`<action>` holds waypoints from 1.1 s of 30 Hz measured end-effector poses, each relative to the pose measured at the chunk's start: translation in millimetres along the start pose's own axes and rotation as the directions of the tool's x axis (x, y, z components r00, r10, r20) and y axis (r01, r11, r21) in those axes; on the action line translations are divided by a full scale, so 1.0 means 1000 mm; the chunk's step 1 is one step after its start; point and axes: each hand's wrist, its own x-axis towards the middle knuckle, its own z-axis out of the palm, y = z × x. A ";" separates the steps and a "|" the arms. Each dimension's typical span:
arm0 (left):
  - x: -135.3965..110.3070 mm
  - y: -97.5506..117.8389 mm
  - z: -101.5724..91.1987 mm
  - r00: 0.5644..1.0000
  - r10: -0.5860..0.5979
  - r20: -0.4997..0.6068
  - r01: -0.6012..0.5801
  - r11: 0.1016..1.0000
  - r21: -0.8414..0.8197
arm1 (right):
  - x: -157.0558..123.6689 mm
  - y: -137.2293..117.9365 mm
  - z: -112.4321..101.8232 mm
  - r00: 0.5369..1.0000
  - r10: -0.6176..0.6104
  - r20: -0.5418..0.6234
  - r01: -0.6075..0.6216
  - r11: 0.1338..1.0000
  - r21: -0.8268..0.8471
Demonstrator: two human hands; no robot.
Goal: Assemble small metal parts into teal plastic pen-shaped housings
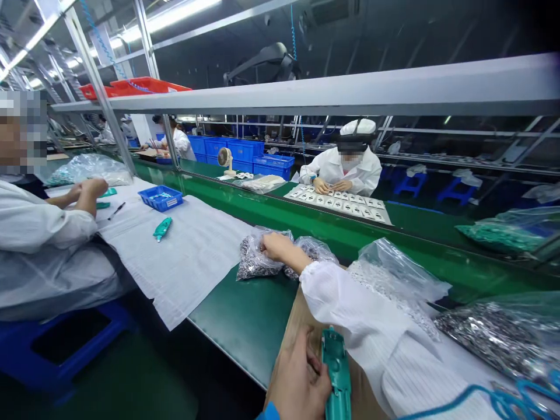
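Observation:
My right hand (276, 246) reaches across to an open clear bag of small metal parts (258, 259). Its fingers are bent together at the bag's mouth, and what they pinch is hidden. Close to me, my left hand (301, 379) has curled fingers against the left edge of a green plastic casing (336, 373), which it appears to grip. The casing's hollow inner side faces up, above a brown cardboard surface (293, 326). A second bag of metal parts (312, 251) sits just behind my right wrist.
On the right lie a bag of white parts (385, 280) and a large bag of shiny metal parts (494, 332), with a blue coiled cord (503, 396). Leftward are a green casing (163, 228), a blue tray (160, 198) and a co-worker's arm (44, 216). A shelf (306, 99) spans overhead.

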 end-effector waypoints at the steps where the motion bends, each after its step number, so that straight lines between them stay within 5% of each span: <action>1: 0.000 0.001 -0.002 1.000 0.001 0.010 -0.001 1.000 -0.003 | -0.002 0.001 0.000 1.000 0.000 -0.005 0.000 1.000 -0.011; 6: 0.007 -0.004 -0.009 0.982 0.181 0.062 -0.182 0.983 0.018 | -0.011 0.004 -0.003 0.998 -0.010 -0.066 0.007 0.999 -0.049; 11: 0.015 -0.007 -0.021 0.923 0.334 0.190 -0.371 0.905 0.210 | -0.032 0.006 -0.018 0.987 -0.034 -0.157 0.025 0.998 -0.054; 19: 0.022 -0.021 -0.034 0.742 0.560 0.367 -0.649 0.737 0.187 | -0.146 0.038 -0.043 0.977 0.010 -0.212 0.002 0.998 0.056; 22: 0.026 -0.023 -0.036 0.705 0.573 0.418 -0.677 0.718 0.158 | -0.203 0.051 -0.024 0.980 0.065 -0.190 -0.009 0.960 0.278; 26: 0.029 -0.019 -0.037 0.679 0.552 0.485 -0.691 0.704 0.167 | -0.262 0.053 0.030 0.985 0.098 -0.144 -0.021 0.887 0.462; 33: 0.032 -0.017 -0.034 0.669 0.545 0.506 -0.710 0.671 0.215 | -0.306 0.035 0.096 0.942 0.261 -0.212 -0.112 0.838 0.534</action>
